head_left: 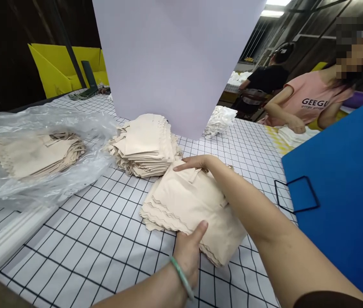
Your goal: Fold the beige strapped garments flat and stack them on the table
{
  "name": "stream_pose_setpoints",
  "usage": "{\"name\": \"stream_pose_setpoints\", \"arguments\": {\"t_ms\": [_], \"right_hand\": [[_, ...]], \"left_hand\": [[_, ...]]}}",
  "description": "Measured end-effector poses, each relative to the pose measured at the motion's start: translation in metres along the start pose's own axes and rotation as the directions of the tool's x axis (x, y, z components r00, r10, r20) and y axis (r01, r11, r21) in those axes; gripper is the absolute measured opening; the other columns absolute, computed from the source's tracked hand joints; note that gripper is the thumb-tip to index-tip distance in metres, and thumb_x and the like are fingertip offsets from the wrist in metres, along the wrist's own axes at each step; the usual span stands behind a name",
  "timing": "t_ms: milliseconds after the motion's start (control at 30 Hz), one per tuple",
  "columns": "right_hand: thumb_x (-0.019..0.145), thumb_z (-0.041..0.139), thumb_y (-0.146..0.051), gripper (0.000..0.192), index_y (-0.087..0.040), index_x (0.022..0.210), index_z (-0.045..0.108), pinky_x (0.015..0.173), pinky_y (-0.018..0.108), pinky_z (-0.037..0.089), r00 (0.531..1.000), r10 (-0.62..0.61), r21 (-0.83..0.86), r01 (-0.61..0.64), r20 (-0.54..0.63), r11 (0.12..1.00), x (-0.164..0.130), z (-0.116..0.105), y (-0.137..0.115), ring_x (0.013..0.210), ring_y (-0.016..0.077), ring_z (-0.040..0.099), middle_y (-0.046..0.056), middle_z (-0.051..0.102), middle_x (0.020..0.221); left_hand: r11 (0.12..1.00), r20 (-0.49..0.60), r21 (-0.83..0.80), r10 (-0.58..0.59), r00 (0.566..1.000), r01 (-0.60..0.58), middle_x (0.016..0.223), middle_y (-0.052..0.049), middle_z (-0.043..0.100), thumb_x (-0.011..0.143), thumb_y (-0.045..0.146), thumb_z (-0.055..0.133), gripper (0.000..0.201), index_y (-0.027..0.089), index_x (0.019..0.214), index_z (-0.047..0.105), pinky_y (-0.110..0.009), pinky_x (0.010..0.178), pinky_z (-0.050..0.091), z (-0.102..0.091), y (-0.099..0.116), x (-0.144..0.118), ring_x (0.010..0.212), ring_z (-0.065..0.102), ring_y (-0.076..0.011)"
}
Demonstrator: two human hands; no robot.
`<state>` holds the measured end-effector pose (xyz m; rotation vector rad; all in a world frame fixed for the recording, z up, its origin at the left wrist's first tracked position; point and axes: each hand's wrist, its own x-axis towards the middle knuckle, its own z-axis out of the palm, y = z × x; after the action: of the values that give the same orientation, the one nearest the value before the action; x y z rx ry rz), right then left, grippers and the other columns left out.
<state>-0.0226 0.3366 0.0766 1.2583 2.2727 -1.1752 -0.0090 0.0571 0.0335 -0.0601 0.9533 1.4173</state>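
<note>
My left hand [189,248], with a green bangle at the wrist, grips the near edge of a stack of beige fabric pieces [200,201]. Its thumb lies on top while the other fingers go underneath. At the far edge of the same stack, my right hand [197,162] reaches over and holds it, some fingers hidden. Wavy cut edges show along the stack's left and near sides. Just beyond it sits a taller beige pile [144,141], close to my right fingertips. More beige pieces [37,154] lie to the left in a clear plastic bag [94,124].
A white table with black grid lines [104,222] carries everything. Upright stand a pale lilac panel [175,55] ahead and a blue panel [338,192] at right. White cloth [220,119] lies beyond. A person in pink [313,94] handles white fabric; another person [268,81] sits farther back.
</note>
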Motion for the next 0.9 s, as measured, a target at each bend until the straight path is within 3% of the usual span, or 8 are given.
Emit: {"name": "stream_pose_setpoints", "arguments": {"t_ms": [200,400,500,633,700,767,833,900], "right_hand": [[0.053,0.082,-0.070,0.084,-0.021,0.119,0.066,0.081,0.049,0.059,0.973,0.188,0.236,-0.215,0.133,0.948,-0.027,0.006,0.023,0.103,0.0363,0.068,0.017,0.067,0.126],[0.063,0.078,-0.065,0.055,-0.022,0.096,0.075,0.077,0.043,0.059,0.981,0.194,0.411,-0.186,0.023,0.892,-0.071,0.014,0.077,0.093,0.0326,0.071,0.011,0.076,0.103],[0.070,0.071,-0.067,0.056,-0.020,0.102,0.074,0.074,0.041,0.060,0.965,0.257,0.608,-0.175,-0.050,0.775,-0.104,0.018,0.115,0.091,0.0315,0.072,0.011,0.077,0.098],[0.078,0.052,-0.078,0.072,-0.017,0.113,0.069,0.073,0.042,0.059,0.917,0.369,0.825,-0.087,-0.152,0.559,-0.138,0.028,0.156,0.087,0.0318,0.073,0.014,0.077,0.095],[0.080,0.043,-0.081,0.080,-0.015,0.117,0.067,0.074,0.041,0.059,0.854,0.434,0.812,-0.023,-0.287,0.583,-0.142,0.035,0.162,0.087,0.0319,0.073,0.016,0.076,0.093],[0.081,0.036,-0.082,0.085,-0.014,0.122,0.065,0.073,0.041,0.058,0.768,0.496,0.704,-0.085,-0.404,0.705,-0.137,0.040,0.161,0.087,0.0320,0.072,0.017,0.076,0.094],[0.080,0.039,-0.081,0.085,-0.013,0.123,0.065,0.076,0.041,0.056,0.713,0.529,0.577,-0.212,-0.461,0.789,-0.128,0.038,0.158,0.091,0.0326,0.071,0.019,0.075,0.100],[0.076,0.050,-0.080,0.081,-0.012,0.118,0.068,0.081,0.044,0.054,0.700,0.549,0.507,-0.302,-0.457,0.807,-0.125,0.028,0.157,0.098,0.0353,0.069,0.021,0.073,0.107]], "left_hand": [[0.977,-0.020,0.160,0.148,0.989,-0.144,0.113,-0.016,0.074,0.051,0.037,0.093,0.060,0.012,0.103,0.073,-0.045,0.102,0.052,0.001,0.018,0.027,0.110,0.068,-0.0330],[0.882,0.292,0.374,0.183,0.939,-0.288,0.111,-0.015,0.075,0.059,0.035,0.085,0.048,0.013,0.100,0.075,-0.045,0.098,0.053,0.005,0.035,0.041,0.109,0.068,-0.0336],[0.784,0.465,0.501,0.113,0.878,-0.367,0.108,-0.013,0.076,0.062,0.031,0.080,0.040,0.014,0.098,0.075,-0.046,0.096,0.053,0.017,0.041,0.060,0.107,0.068,-0.0339],[0.570,0.687,0.624,-0.073,0.723,-0.535,0.097,-0.008,0.077,0.062,0.027,0.078,0.031,0.016,0.090,0.076,-0.044,0.093,0.054,0.058,0.066,0.103,0.102,0.069,-0.0327],[0.462,0.732,0.645,-0.146,0.665,-0.608,0.095,-0.005,0.077,0.059,0.023,0.079,0.032,0.017,0.091,0.076,-0.040,0.089,0.056,0.088,0.082,0.128,0.098,0.070,-0.0306],[0.286,0.687,0.714,-0.106,0.719,-0.639,0.088,-0.004,0.077,0.054,0.018,0.080,0.033,0.017,0.086,0.075,-0.037,0.081,0.058,0.114,0.097,0.151,0.090,0.071,-0.0285],[0.115,0.611,0.783,0.044,0.790,-0.612,0.080,-0.006,0.075,0.045,0.013,0.083,0.033,0.016,0.077,0.073,-0.039,0.079,0.057,0.126,0.108,0.169,0.085,0.071,-0.0302],[0.030,0.571,0.803,0.245,0.784,-0.595,0.078,-0.009,0.074,0.038,0.011,0.086,0.039,0.016,0.072,0.069,-0.043,0.082,0.055,0.119,0.116,0.177,0.086,0.070,-0.0338]]}}
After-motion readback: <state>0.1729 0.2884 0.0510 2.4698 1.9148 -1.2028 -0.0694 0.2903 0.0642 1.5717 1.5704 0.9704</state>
